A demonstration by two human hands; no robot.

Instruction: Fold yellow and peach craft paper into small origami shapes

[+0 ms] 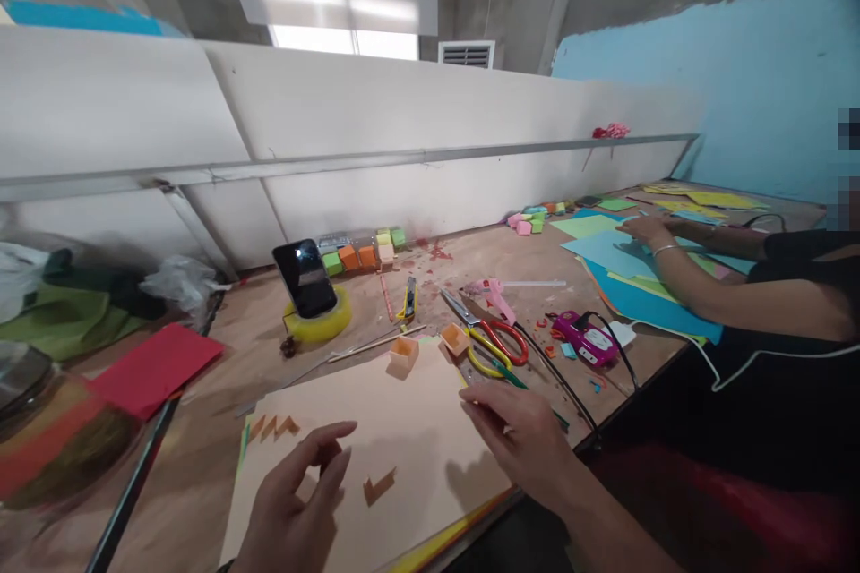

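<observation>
Both of my hands hover over a stack of peach paper (430, 430). My left hand (302, 492) has its thumb and fingers apart with nothing between them. To its right a small folded peach piece (380, 485) lies on the sheet, touched by neither hand. My right hand (520, 439) is over the sheet's right edge, fingers extended and holding nothing visible. Zigzag-folded peach strips (274, 427) lie at the left of the sheet. Two small open peach paper boxes, one at the back edge (404, 356) and one farther right (455, 340), stand near the scissors.
Red-handled scissors (494, 331), a pink glue gun (495, 297) and a purple power strip (588, 340) lie right. A phone (305, 277) leans on yellow tape (322, 322). Red paper (158, 367) is left. Another person's hands (649, 233) rest on blue paper (672, 295).
</observation>
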